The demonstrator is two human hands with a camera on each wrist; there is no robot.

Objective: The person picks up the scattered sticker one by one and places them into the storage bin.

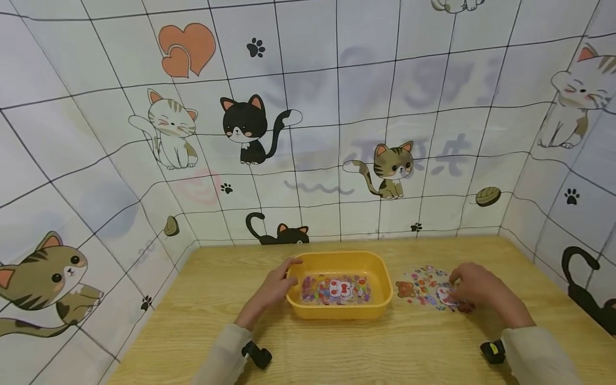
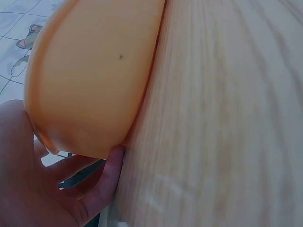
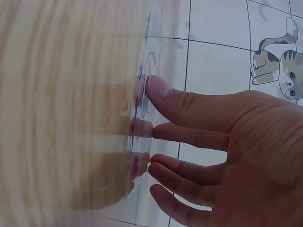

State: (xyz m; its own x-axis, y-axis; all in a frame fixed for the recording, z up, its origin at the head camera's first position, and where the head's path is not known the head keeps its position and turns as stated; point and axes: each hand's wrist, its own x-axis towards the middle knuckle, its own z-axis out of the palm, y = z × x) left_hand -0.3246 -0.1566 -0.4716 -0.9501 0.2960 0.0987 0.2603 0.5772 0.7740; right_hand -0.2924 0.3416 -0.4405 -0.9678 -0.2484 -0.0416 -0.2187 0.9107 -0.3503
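A yellow plastic basin (image 1: 339, 313) stands on the wooden table. My left hand (image 1: 276, 283) holds its left end, with the thumb at the rim; in the left wrist view the fingers lie around the end of the basin (image 2: 99, 80). In the basin lies a clear sheet (image 1: 340, 289) with colourful cartoon prints. To the right, a similar patch of cartoon stickers (image 1: 425, 286) lies flat on the table. My right hand (image 1: 474, 286) is over its right side. In the right wrist view, the thumb and fingertips of the right hand (image 3: 203, 151) touch the clear, thin material, fingers spread.
The wooden table (image 1: 332, 353) extends in front of the basin and to both sides. A white cloth wall (image 1: 313, 198) with a grid and cartoon cats encloses the back and sides. Dark wrist cameras sit on both sleeves.
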